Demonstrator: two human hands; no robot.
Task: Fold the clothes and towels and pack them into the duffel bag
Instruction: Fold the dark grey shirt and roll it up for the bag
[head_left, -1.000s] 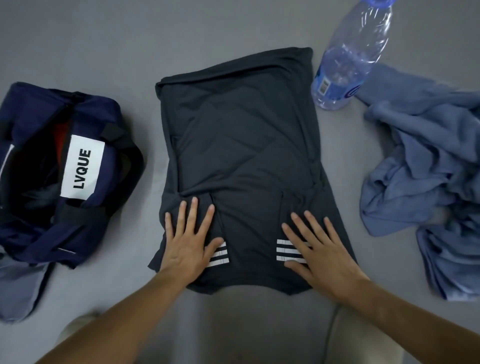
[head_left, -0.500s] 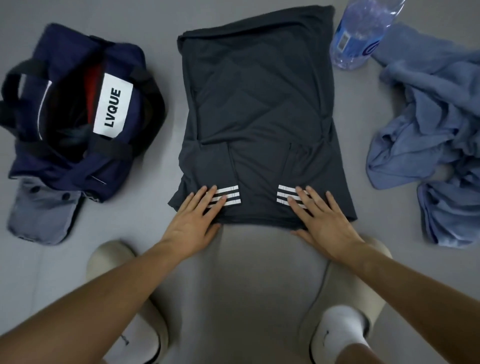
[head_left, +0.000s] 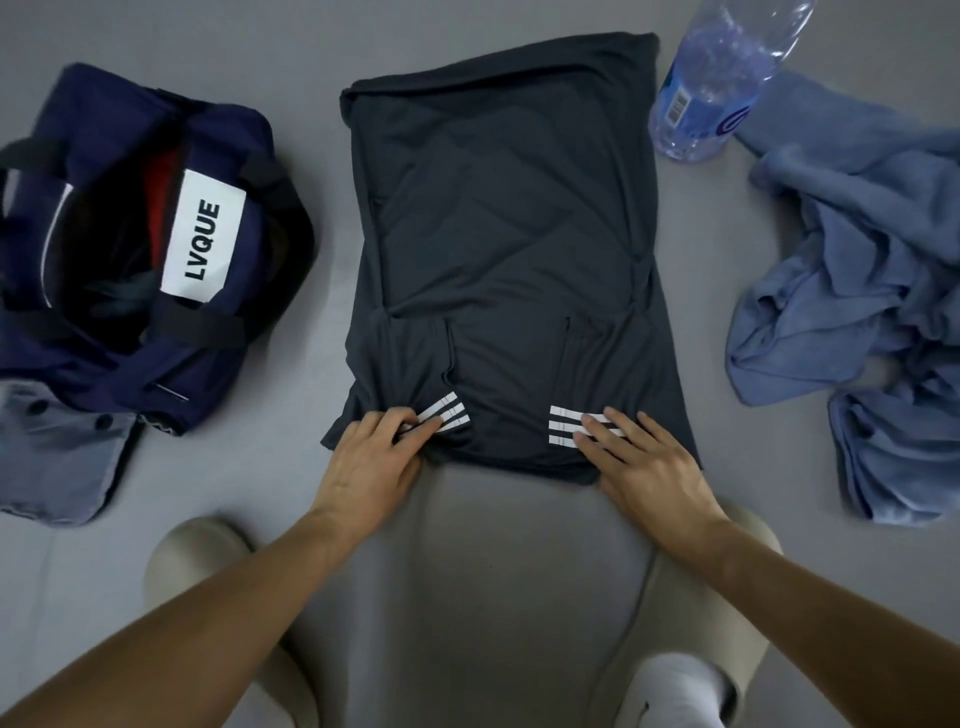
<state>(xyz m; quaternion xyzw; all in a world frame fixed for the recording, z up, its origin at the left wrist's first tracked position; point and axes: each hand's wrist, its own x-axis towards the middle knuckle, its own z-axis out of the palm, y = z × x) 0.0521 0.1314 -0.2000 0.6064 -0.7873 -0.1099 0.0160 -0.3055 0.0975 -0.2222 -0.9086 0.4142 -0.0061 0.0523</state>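
Note:
A dark grey shirt (head_left: 509, 249) lies flat on the grey floor in front of me, its sleeves folded inward so that white stripes show near the close edge. My left hand (head_left: 369, 467) has curled fingers bunching the shirt's near left corner beside the stripes. On the right stripes my right hand (head_left: 649, 467) rests with its fingers nearly straight. To the left stands the open navy duffel bag (head_left: 249, 150) with a white LVQUE label and dark and red items inside. A crumpled blue towel (head_left: 857, 270) lies to the right.
A clear plastic water bottle (head_left: 711, 88) stands at the shirt's far right corner, touching the towel. A grey-blue cloth (head_left: 52, 457) lies under the bag's near end. My knees in beige trousers (head_left: 192, 561) and a white sock (head_left: 675, 686) are below.
Both hands slid back to the shirt's near edge. The left hand's fingers, flat before, now curl into the fabric and bunch it. The view tilted down, showing my knees.

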